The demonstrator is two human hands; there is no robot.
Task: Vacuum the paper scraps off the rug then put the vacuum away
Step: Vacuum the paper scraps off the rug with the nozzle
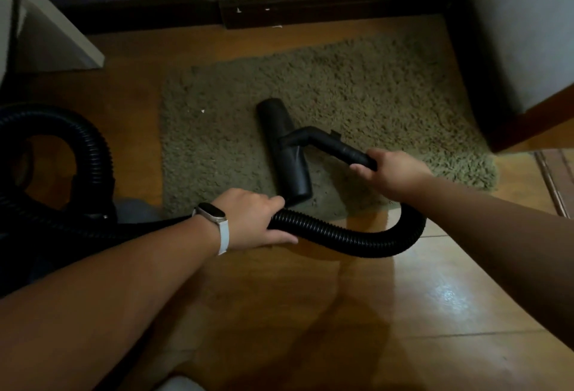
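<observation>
While the right hand curls round the wand and the left hand grips the ribbed hose at the near edge of the rug, the nozzle lies flat on its near middle. One white scrap sits left of the nozzle, apart; a stroke kept rightward would likely miss it, and the hose loop could ruck the rug.

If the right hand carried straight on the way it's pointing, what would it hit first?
The right hand grips the vacuum's rigid tube and points left and away along it, so it would most likely meet the floor nozzle on the rug first; depth from one view is uncertain.
</observation>
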